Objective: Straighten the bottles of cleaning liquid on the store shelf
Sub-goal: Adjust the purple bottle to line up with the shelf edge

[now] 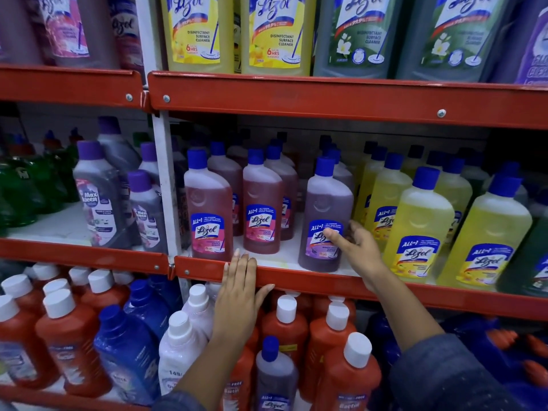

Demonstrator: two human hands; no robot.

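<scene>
Right hand [357, 247] wraps the purple bottle's [324, 216] lower right side.

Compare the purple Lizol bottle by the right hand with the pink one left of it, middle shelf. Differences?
The purple bottle holds violet liquid; the pink bottle holds reddish liquid. The purple one's label is lavender, the pink one's is pink. The right hand touches the purple one; nothing touches the pink one. Both stand upright with blue caps.

"Lizol" on yellow bottle [418, 229], "Max Kleen" on grey bottle [99, 197]
</scene>
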